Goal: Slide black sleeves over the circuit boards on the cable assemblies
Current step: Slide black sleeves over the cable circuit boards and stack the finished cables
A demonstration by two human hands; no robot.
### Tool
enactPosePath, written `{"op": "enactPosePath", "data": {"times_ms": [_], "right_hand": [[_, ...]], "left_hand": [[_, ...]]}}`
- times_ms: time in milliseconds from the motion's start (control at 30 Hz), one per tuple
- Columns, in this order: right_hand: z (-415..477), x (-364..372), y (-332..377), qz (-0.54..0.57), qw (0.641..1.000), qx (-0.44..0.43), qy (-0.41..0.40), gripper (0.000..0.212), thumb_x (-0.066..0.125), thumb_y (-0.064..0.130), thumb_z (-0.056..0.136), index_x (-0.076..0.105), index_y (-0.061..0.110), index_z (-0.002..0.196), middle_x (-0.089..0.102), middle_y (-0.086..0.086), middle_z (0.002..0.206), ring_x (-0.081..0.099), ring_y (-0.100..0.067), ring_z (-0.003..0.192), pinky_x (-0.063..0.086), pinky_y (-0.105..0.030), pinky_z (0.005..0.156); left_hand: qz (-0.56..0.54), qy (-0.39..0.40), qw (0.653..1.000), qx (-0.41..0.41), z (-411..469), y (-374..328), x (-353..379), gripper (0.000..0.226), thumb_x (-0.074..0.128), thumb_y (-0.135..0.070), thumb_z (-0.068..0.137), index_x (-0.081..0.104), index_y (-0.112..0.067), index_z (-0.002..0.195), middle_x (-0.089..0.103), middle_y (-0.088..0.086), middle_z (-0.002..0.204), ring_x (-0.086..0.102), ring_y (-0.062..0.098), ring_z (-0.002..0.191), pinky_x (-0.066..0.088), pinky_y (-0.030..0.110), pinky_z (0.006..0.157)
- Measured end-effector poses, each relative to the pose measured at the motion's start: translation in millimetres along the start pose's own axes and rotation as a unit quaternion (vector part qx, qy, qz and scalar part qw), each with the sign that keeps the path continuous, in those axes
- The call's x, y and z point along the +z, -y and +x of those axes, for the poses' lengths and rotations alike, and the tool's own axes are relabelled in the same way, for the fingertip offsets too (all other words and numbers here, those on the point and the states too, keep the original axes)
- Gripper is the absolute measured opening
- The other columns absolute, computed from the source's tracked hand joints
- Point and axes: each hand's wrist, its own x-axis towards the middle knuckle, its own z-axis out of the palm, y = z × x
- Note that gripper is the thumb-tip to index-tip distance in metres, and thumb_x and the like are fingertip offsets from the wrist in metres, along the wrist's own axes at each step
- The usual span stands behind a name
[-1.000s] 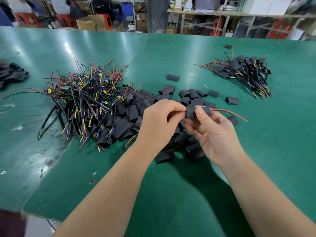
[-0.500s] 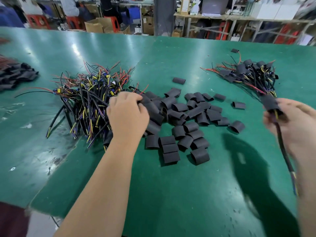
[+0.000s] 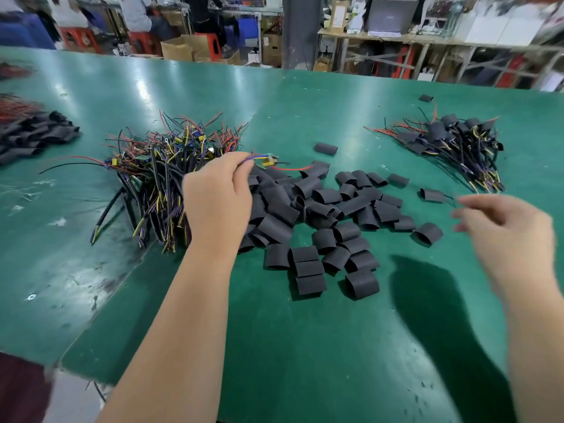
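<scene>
Two bare hands are over the green table mat (image 3: 305,346). The left hand (image 3: 218,196) pinches the wires of one multicoloured cable assembly (image 3: 262,160) at the far left edge of the loose pile of short black tube sleeves (image 3: 320,215). The right hand (image 3: 506,230), blurred, holds nothing, its fingers loosely spread. A tangled heap of unsleeved cables (image 3: 158,178) lies to the left and a bundle of sleeved cables (image 3: 451,145) to the far right.

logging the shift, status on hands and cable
Left hand pinches a bare cable assembly. Right hand open, empty. Loose black sleeves beneath it, nothing blocking.
</scene>
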Motion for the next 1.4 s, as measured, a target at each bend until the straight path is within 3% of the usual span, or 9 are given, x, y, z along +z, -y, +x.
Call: {"op": "enactPosePath", "data": {"times_ms": [100,200,333,667,800,933,1033,1267,1400], "right_hand": [[-36.7,35.5,33.2,0.234,0.925,0.058,0.292,0.02,0.063,0.003,0.082,0.071,0.017,0.094,0.075,-0.004,0.082,0.061,-0.012,0.055,0.046,-0.019,0.055],[-56.7,61.6,46.1,0.357,0.83,0.132,0.408,0.04,0.063,0.009,0.072,0.063,0.014,0.112,0.072,-0.009,0.104,0.065,-0.015,0.066,0.048,-0.019,0.059],[-55.0,74.8,48.4,0.474,0.821,0.105,0.299,0.039,0.062,0.007,0.073,0.062,0.016,0.111,0.073,-0.003,0.09,0.07,-0.015,0.075,0.051,-0.018,0.059],[-55.1,78.9,43.4,0.401,0.888,0.093,0.204,0.009,0.068,0.007,0.078,0.066,0.008,0.086,0.072,-0.008,0.077,0.07,-0.024,0.069,0.054,-0.023,0.059],[-52.1,80.7,52.7,0.442,0.857,0.103,0.244,0.035,0.069,0.012,0.069,0.061,0.008,0.103,0.072,-0.002,0.075,0.071,-0.017,0.071,0.054,-0.02,0.062],[-48.2,79.4,56.3,0.099,0.951,-0.024,0.291,0.029,0.077,0.002,0.075,0.068,0.017,0.098,0.072,0.007,0.08,0.066,-0.007,0.073,0.05,-0.014,0.069],[-53.8,88.0,60.5,-0.15,0.934,-0.15,0.286,0.015,0.069,0.008,0.081,0.073,0.022,0.086,0.071,0.007,0.082,0.065,-0.009,0.078,0.046,-0.014,0.074],[-52.3,142.1,71.9,-0.231,0.914,-0.214,0.257,0.044,0.059,0.021,0.094,0.05,0.011,0.137,0.048,-0.013,0.123,0.047,-0.032,0.116,0.039,-0.034,0.1],[-50.4,164.1,73.3,-0.262,0.913,-0.207,0.233,0.051,0.064,0.036,0.089,0.051,0.014,0.133,0.043,-0.013,0.121,0.044,-0.034,0.115,0.042,-0.038,0.097]], "left_hand": [[-0.115,0.019,0.988,0.101,-10.4,-20.2,4.5,0.017,0.059,-0.012,0.091,0.073,-0.009,0.099,0.073,0.001,0.093,0.066,0.018,0.084,0.05,0.031,0.079],[-0.146,0.082,0.972,0.167,-22.0,-33.8,12.0,0.016,0.061,-0.009,0.09,0.074,-0.008,0.1,0.073,0.002,0.089,0.067,0.021,0.082,0.052,0.034,0.076],[-0.152,0.184,0.956,0.169,-26.8,-37.5,16.2,0.023,0.056,-0.011,0.09,0.072,-0.01,0.105,0.074,-0.002,0.085,0.068,0.019,0.082,0.053,0.036,0.074],[-0.187,0.24,0.944,0.127,-32.1,-40.3,20.7,0.016,0.067,-0.02,0.087,0.075,-0.014,0.099,0.074,-0.005,0.091,0.065,0.01,0.083,0.048,0.029,0.078],[-0.166,0.2,0.953,0.153,-28.6,-37.5,20.0,0.017,0.068,-0.019,0.084,0.076,-0.01,0.096,0.074,0.0,0.087,0.065,0.014,0.078,0.048,0.027,0.073],[-0.15,0.132,0.976,0.092,-23.0,-24.3,19.7,0.009,0.068,-0.017,0.082,0.075,-0.012,0.083,0.072,-0.003,0.074,0.059,0.008,0.066,0.046,0.025,0.066],[-0.118,0.116,0.985,0.052,-19.6,-16.0,20.1,0.007,0.069,-0.017,0.082,0.073,-0.013,0.078,0.067,-0.003,0.065,0.051,0.007,0.056,0.04,0.019,0.059],[-0.119,0.053,0.991,-0.045,-13.0,-7.5,15.3,0.013,0.066,-0.018,0.086,0.071,-0.012,0.076,0.067,-0.003,0.067,0.058,0.015,0.061,0.046,0.028,0.064],[-0.135,0.06,0.988,-0.055,-11.7,-7.4,13.9,0.012,0.065,-0.017,0.087,0.072,-0.012,0.079,0.07,-0.003,0.072,0.062,0.014,0.066,0.049,0.028,0.068]]}}
